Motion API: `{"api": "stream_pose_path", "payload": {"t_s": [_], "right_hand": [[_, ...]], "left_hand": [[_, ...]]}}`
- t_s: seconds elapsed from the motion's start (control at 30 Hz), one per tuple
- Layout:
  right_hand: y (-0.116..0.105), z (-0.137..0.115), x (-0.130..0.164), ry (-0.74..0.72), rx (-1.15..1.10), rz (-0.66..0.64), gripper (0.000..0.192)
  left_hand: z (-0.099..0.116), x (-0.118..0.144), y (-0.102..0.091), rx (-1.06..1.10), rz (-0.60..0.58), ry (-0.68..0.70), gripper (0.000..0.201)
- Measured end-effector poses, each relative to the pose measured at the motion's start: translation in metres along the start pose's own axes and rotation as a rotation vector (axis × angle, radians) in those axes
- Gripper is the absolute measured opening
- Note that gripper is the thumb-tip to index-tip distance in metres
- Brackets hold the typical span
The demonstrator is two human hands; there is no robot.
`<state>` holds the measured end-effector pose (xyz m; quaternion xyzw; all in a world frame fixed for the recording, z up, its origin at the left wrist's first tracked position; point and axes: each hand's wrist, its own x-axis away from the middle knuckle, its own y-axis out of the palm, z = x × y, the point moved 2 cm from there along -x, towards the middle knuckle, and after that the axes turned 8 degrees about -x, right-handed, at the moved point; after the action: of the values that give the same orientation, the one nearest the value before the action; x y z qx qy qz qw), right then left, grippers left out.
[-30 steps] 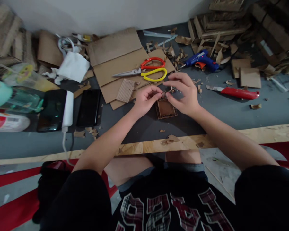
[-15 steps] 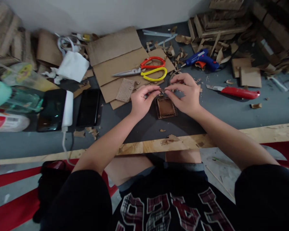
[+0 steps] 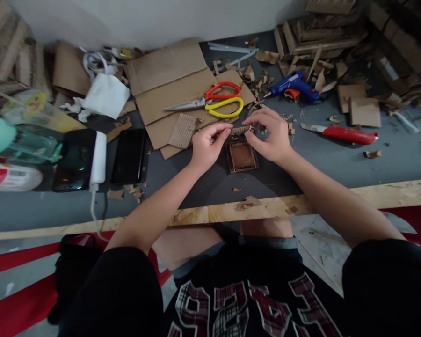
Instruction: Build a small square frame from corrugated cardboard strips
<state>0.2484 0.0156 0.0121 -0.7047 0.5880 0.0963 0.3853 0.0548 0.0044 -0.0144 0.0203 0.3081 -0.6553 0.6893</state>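
Between my two hands stretches a short strip of corrugated cardboard [image 3: 239,130], its ridges showing. My left hand [image 3: 208,142] pinches the strip's left end between thumb and fingertips. At the other end, my right hand [image 3: 269,133] has its thumb and fingers closed around the strip. Just below, on the grey tabletop, lies a small square cardboard piece [image 3: 241,157] with a raised corrugated border around a smooth brown middle. Left of my left hand is a ribbed cardboard rectangle [image 3: 182,131].
Scissors [image 3: 206,104] with red and yellow handles lie on flat cardboard sheets [image 3: 168,70]. To the right are a blue glue gun [image 3: 294,87] and a red utility knife [image 3: 347,134], blade out. Two phones, bottles and a white power strip stand left; cardboard scraps lie scattered.
My hands have drawn slightly apart, the right one shifting right, so more of the corrugated strip shows between them. The square piece and tools have stayed in place.
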Motion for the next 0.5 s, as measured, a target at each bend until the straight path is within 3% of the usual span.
{"api": "stream_pose_path", "payload": {"t_s": [0.33, 0.5], "right_hand": [[-0.0041, 0.0016, -0.0023, 0.069, 0.006, -0.04, 0.013], [-0.008, 0.0021, -0.0045, 0.085, 0.04, -0.137, 0.008]], "left_hand": [[0.0049, 0.0016, -0.0024, -0.1, 0.011, 0.057, 0.027], [0.0084, 0.003, -0.0028, -0.206, -0.031, 0.141, 0.019]]}}
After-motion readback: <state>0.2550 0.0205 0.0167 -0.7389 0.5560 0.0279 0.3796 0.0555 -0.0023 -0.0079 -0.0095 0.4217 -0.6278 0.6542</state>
